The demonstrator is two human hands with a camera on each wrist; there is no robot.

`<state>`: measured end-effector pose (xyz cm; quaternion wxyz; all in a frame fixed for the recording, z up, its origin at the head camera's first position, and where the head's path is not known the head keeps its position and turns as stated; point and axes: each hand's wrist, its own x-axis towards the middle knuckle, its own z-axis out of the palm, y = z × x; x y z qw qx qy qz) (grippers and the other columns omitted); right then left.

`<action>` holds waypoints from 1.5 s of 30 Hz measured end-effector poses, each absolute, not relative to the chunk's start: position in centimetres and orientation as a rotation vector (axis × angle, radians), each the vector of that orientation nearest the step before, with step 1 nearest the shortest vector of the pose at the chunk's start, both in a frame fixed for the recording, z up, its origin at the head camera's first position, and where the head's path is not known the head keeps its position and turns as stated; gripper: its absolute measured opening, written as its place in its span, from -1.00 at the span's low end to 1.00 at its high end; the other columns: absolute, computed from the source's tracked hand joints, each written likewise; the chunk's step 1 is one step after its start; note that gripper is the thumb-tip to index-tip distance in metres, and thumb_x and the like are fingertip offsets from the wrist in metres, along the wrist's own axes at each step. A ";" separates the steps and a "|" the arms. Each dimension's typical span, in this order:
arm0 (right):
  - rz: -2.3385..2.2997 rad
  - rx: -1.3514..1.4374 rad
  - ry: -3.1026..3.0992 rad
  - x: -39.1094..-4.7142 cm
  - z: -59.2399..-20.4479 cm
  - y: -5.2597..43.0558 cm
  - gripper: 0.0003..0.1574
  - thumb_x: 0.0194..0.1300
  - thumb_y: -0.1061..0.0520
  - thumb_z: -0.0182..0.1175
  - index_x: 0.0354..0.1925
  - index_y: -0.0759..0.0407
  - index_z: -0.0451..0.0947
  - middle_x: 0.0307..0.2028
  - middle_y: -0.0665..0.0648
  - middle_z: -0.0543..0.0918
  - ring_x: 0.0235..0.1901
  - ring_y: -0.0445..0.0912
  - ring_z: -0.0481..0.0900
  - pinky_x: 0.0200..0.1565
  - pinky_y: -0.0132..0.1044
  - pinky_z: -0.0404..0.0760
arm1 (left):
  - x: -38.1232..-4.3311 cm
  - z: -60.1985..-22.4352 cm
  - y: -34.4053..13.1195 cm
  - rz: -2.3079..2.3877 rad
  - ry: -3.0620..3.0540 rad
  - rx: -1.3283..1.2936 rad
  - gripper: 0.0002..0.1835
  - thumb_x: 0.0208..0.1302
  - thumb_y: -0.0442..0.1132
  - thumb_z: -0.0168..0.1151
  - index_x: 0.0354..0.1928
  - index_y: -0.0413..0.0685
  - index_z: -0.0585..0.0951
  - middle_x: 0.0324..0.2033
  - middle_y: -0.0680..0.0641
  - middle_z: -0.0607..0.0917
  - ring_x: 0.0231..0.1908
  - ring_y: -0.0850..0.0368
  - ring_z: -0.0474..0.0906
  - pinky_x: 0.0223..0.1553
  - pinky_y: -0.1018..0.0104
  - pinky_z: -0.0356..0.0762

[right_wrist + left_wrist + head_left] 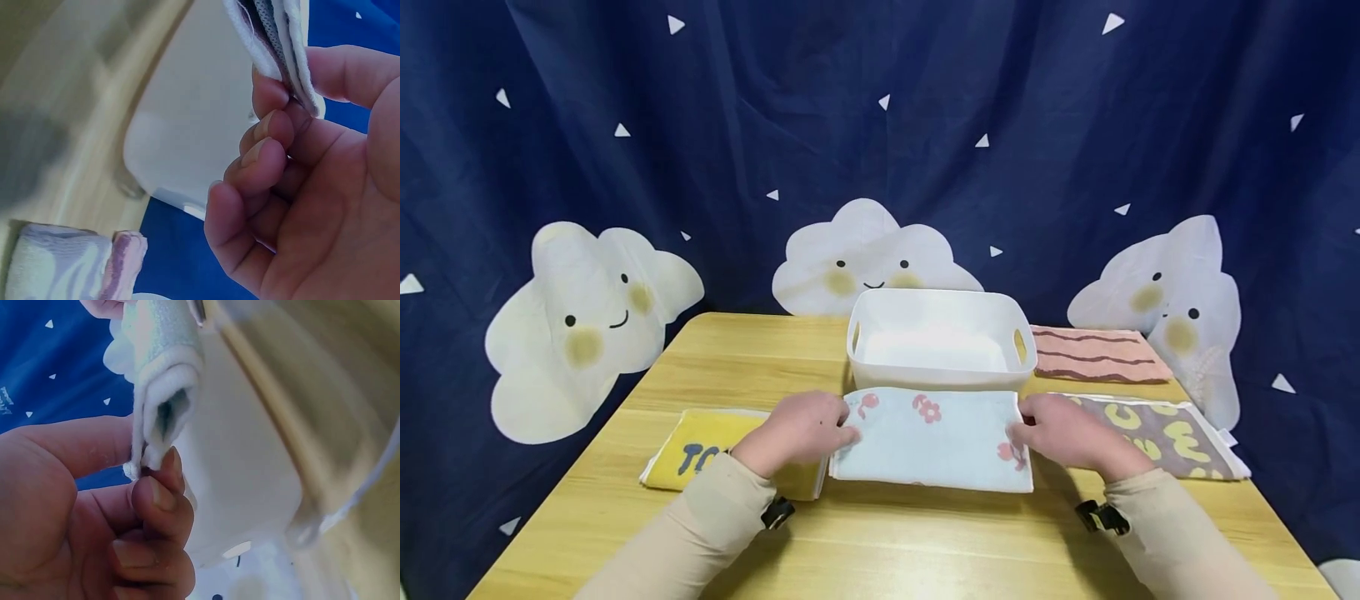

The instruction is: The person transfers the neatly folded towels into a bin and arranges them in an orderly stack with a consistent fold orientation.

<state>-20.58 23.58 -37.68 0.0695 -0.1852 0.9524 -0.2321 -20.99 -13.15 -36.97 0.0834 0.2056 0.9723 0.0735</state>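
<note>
A folded light blue towel (936,446) with pink flowers is held up by both hands just in front of a white plastic basket (943,379). My left hand (801,429) pinches its left edge between thumb and fingers. At the right edge, my right hand (1063,429) grips it the same way. The left wrist view shows the folded layers of the towel (169,375) end-on, with fingertips beneath. In the right wrist view the towel's edge (294,56) sits between thumb and curled fingers. The basket's visible inside holds nothing.
On the wooden table (880,550), a folded yellow towel (700,437) lies at left, partly behind the left arm. To the right lie a grey towel with yellow letters (1180,433) and a pink striped towel (1097,354). A dark blue curtain (880,125) hangs behind.
</note>
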 end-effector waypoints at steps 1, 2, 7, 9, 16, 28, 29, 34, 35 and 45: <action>-0.687 -0.545 2.878 -20.6 -37.5 23.5 -0.77 0.34 0.07 0.19 -0.50 -0.01 0.51 -0.63 -0.06 0.37 -0.62 -0.14 0.30 -0.54 -0.24 0.32 | -21.0 -36.8 -13.2 0.220 2.904 0.612 -0.56 0.37 0.11 0.22 -0.61 0.05 0.47 -0.66 0.05 0.42 -0.57 0.12 0.38 -0.49 0.19 0.35; -0.675 -0.544 2.890 -20.7 -37.4 23.4 -0.78 0.33 0.06 0.19 -0.49 -0.01 0.51 -0.63 -0.06 0.36 -0.62 -0.14 0.30 -0.54 -0.23 0.32 | -21.0 -36.7 -13.3 0.222 2.904 0.606 -0.56 0.37 0.11 0.22 -0.61 0.06 0.47 -0.66 0.05 0.41 -0.57 0.12 0.38 -0.49 0.19 0.35; -0.669 -0.543 2.892 -20.8 -36.6 23.2 -0.79 0.34 0.06 0.17 -0.47 0.00 0.51 -0.63 -0.07 0.40 -0.62 -0.14 0.29 -0.54 -0.23 0.32 | -21.1 -35.9 -13.5 0.245 2.922 0.616 -0.54 0.35 0.08 0.25 -0.64 0.05 0.44 -0.69 0.06 0.36 -0.59 0.13 0.37 -0.52 0.20 0.34; -0.686 -0.548 2.887 -20.9 -36.3 23.2 -0.78 0.35 0.07 0.17 -0.46 0.02 0.50 -0.63 -0.07 0.39 -0.62 -0.14 0.29 -0.53 -0.23 0.33 | -21.2 -35.6 -13.5 0.248 2.935 0.633 -0.54 0.35 0.08 0.25 -0.65 0.04 0.44 -0.69 0.07 0.36 -0.60 0.13 0.37 -0.52 0.20 0.33; -0.684 -0.611 2.905 -21.1 -35.2 23.2 -0.81 0.39 0.08 0.17 -0.41 0.05 0.50 -0.59 -0.07 0.43 -0.59 -0.15 0.33 -0.47 -0.22 0.36 | -21.7 -34.5 -13.6 0.252 2.950 0.655 -0.53 0.36 0.08 0.25 -0.66 0.05 0.43 -0.70 0.08 0.34 -0.62 0.14 0.33 -0.55 0.23 0.30; -0.672 -0.635 2.922 -22.3 -33.6 23.2 -0.64 0.44 0.05 0.15 -0.53 0.05 0.40 -0.64 -0.05 0.29 -0.63 -0.14 0.27 -0.51 -0.22 0.31 | -22.7 -32.8 -13.8 0.249 2.990 0.676 -0.52 0.34 0.08 0.27 -0.68 0.08 0.40 -0.71 0.10 0.32 -0.62 0.15 0.33 -0.57 0.24 0.27; -0.668 -0.627 2.923 -22.4 -33.5 23.2 -0.64 0.45 0.04 0.15 -0.52 0.04 0.41 -0.63 -0.04 0.30 -0.63 -0.13 0.27 -0.50 -0.22 0.32 | -22.8 -32.7 -13.8 0.243 2.991 0.668 -0.52 0.34 0.08 0.26 -0.68 0.07 0.41 -0.70 0.09 0.34 -0.61 0.14 0.35 -0.56 0.23 0.29; -0.641 -0.633 2.944 -23.0 -33.0 23.2 -0.71 0.45 0.03 0.13 -0.45 0.03 0.50 -0.60 -0.04 0.38 -0.58 -0.12 0.34 -0.43 -0.20 0.35 | -23.6 -32.2 -13.7 0.216 3.002 0.665 -0.55 0.37 0.07 0.26 -0.65 0.06 0.46 -0.68 0.06 0.42 -0.57 0.11 0.41 -0.52 0.20 0.35; -0.636 -0.643 2.952 -23.2 -32.9 23.2 -0.72 0.44 0.04 0.13 -0.45 0.04 0.50 -0.60 -0.04 0.38 -0.57 -0.12 0.34 -0.43 -0.21 0.35 | -23.7 -32.2 -13.7 0.215 3.006 0.665 -0.55 0.37 0.06 0.27 -0.64 0.05 0.47 -0.67 0.06 0.43 -0.56 0.11 0.42 -0.51 0.20 0.36; -0.642 -0.673 2.991 -24.8 -32.2 23.3 -0.75 0.43 0.08 0.14 -0.44 0.04 0.54 -0.60 -0.03 0.40 -0.57 -0.12 0.36 -0.41 -0.20 0.36 | -25.5 -31.5 -13.4 0.185 3.038 0.648 -0.58 0.38 0.07 0.25 -0.60 0.05 0.50 -0.63 0.02 0.47 -0.52 0.09 0.44 -0.49 0.19 0.35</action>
